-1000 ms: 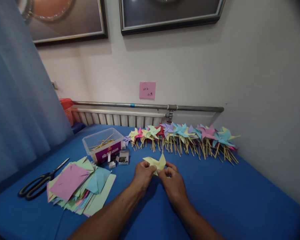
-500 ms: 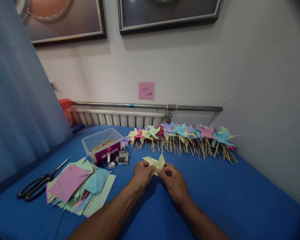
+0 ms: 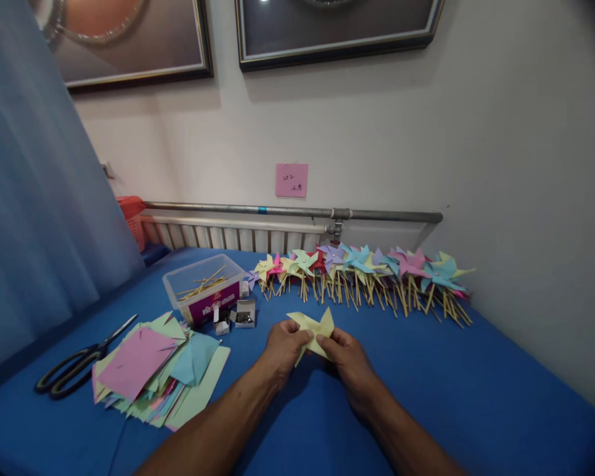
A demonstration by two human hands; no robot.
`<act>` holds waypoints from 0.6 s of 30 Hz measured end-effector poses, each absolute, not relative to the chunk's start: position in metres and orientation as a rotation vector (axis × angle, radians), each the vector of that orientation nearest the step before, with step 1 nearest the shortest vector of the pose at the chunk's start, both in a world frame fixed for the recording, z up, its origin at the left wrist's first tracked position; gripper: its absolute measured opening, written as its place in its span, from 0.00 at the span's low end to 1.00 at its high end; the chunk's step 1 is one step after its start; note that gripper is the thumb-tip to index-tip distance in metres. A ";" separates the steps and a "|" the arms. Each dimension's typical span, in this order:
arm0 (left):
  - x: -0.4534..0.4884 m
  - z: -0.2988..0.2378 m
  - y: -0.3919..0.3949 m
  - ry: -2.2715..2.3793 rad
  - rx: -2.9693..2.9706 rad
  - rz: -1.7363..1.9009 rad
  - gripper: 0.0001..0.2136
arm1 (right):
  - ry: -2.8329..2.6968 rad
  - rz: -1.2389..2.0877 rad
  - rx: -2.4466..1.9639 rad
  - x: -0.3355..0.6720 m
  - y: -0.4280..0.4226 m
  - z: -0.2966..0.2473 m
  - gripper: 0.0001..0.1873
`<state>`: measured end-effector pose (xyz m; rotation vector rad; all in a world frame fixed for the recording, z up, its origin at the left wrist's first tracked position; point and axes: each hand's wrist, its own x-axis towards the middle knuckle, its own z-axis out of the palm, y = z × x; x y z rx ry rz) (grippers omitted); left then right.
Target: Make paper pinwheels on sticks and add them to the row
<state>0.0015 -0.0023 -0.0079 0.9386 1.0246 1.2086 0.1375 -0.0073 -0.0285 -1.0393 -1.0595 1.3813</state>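
A pale yellow paper pinwheel point(image 3: 313, 325) is held between my two hands above the blue cloth, its points folded in toward the middle. My left hand point(image 3: 286, 347) pinches its left side, thumb on top near the centre. On the right side, my right hand point(image 3: 346, 354) grips it with the thumb pressed on the front and the fingers behind. No stick shows on this pinwheel. Beyond my hands lies a long row of finished paper pinwheels point(image 3: 359, 258) in many colours, with thin wooden sticks pointing toward me.
To the left are a pile of cut coloured paper point(image 3: 143, 363), black-handled scissors point(image 3: 82, 363), a clear plastic box point(image 3: 203, 284) with wooden sticks, and a small open carton point(image 3: 244, 314) of metal pins. A pipe point(image 3: 391, 216) and radiator point(image 3: 238, 235) run along the wall.
My right hand has closed in on the pinwheel, its thumb and fingers now nearer together. The pinwheel has shifted slightly right and its right side is folded over more.
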 end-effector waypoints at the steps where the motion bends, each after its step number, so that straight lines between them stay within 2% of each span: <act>1: 0.001 -0.008 -0.002 1.026 0.943 1.203 0.09 | -1.054 1.383 -1.042 0.138 -0.006 -0.031 0.23; 8: 0.001 -0.008 -0.003 1.030 0.915 1.158 0.08 | -1.040 1.369 -1.114 0.138 -0.004 -0.032 0.25; 18: 0.001 -0.005 -0.005 1.042 0.857 1.186 0.10 | -1.026 1.362 -1.113 0.136 -0.014 -0.017 0.20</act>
